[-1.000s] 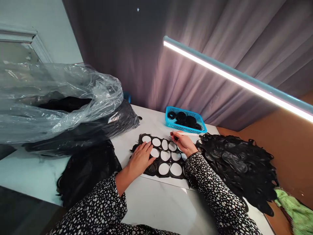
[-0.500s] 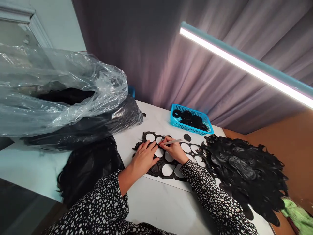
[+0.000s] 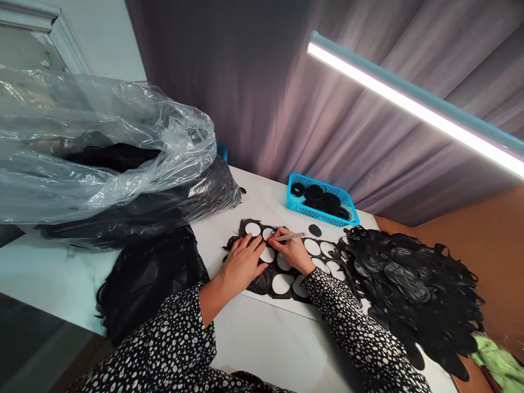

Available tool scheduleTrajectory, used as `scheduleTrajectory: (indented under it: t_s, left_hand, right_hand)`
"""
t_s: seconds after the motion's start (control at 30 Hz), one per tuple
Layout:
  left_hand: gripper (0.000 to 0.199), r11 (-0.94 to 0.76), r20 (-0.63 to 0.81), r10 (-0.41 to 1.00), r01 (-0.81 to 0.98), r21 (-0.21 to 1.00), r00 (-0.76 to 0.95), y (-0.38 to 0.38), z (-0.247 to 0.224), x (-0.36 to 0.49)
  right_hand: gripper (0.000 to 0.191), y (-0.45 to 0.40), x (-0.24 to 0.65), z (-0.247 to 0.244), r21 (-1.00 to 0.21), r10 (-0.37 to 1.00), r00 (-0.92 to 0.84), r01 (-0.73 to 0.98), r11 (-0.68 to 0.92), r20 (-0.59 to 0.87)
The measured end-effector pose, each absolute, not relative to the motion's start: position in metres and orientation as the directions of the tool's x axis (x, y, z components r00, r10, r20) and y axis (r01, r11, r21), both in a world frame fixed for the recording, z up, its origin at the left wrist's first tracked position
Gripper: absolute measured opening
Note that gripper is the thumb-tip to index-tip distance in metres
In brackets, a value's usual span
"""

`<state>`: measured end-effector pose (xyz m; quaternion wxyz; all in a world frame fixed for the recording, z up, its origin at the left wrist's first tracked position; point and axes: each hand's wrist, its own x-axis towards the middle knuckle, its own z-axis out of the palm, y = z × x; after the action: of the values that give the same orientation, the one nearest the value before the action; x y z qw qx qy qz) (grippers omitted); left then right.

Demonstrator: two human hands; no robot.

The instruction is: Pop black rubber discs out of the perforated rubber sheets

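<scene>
A black sheet of thin material [image 3: 261, 281] with rows of round holes lies on the white table [image 3: 262, 338], white showing through most of the holes. My left hand [image 3: 242, 263] rests flat on the sheet's left part, fingers spread. Close beside it, my right hand [image 3: 295, 254] grips a slim white pen-like tool [image 3: 291, 236], angled down towards a hole near the far edge. The tool's tip is too small to make out. One loose black disc [image 3: 315, 230] lies just beyond the sheet.
Beyond the sheet stands a blue perforated basket [image 3: 291, 203] containing black round pieces. A large heap of black pieces [image 3: 413, 289] is at right. Black material [image 3: 153, 278] and a bulky clear plastic bag [image 3: 180, 131] occupy the left. A lit tube lamp [image 3: 409, 103] hangs above.
The view has shifted very slightly. Both hands stay in nearly the same place on the sheet, and the white tool remains in the right hand.
</scene>
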<state>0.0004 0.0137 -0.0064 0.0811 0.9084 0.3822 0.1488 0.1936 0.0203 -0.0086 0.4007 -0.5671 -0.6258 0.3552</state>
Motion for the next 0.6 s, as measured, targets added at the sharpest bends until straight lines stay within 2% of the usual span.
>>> scheduleTrajectory:
  t_s: [0.07,0.13,0.27,0.33,0.37,0.43,0.5,0.53,0.6]
  left_hand:
    - [0.048,-0.691,0.208,0.722,0.670,0.270,0.661,0.014,-0.007,0.000]
    - [0.047,-0.689,0.205,0.723,0.668,0.280,0.659,0.014,-0.007,0.000]
    - [0.043,-0.685,0.193,0.725,0.664,0.301,0.661,0.015,-0.009,0.000]
    - [0.043,-0.682,0.193,0.728,0.667,0.299,0.658,0.015,-0.010,0.000]
    - [0.043,-0.681,0.193,0.730,0.670,0.297,0.656,0.015,-0.010,0.000]
    - [0.042,-0.678,0.191,0.732,0.674,0.292,0.654,0.016,-0.010,-0.001]
    - [0.042,-0.685,0.186,0.726,0.670,0.287,0.663,0.017,-0.008,-0.002]
    - [0.042,-0.694,0.183,0.717,0.663,0.282,0.673,0.017,-0.007,-0.003]
    - [0.045,-0.701,0.185,0.711,0.665,0.258,0.678,0.015,-0.003,-0.004]
  right_hand:
    - [0.019,0.018,0.191,-0.010,-0.865,0.990,-0.053,0.480,0.143,0.134]
    - [0.018,0.014,0.186,-0.012,-0.778,0.976,-0.079,0.592,0.210,0.203]
    - [0.012,0.009,0.180,-0.011,-0.468,0.914,-0.268,0.793,0.389,0.305]
    - [0.012,0.016,0.191,-0.007,-0.384,0.902,-0.264,0.836,0.391,0.343]
    - [0.012,0.022,0.201,-0.004,-0.375,0.907,-0.186,0.865,0.334,0.378]
    - [0.012,0.036,0.225,0.004,-0.422,0.891,0.070,0.896,0.141,0.448]
    - [0.013,0.049,0.244,0.011,-0.533,0.852,0.285,0.846,-0.009,0.439]
    - [0.015,0.053,0.249,0.014,-0.611,0.863,0.330,0.791,-0.032,0.382]
    - [0.018,0.056,0.244,0.016,-0.789,0.946,0.264,0.615,-0.016,0.187]
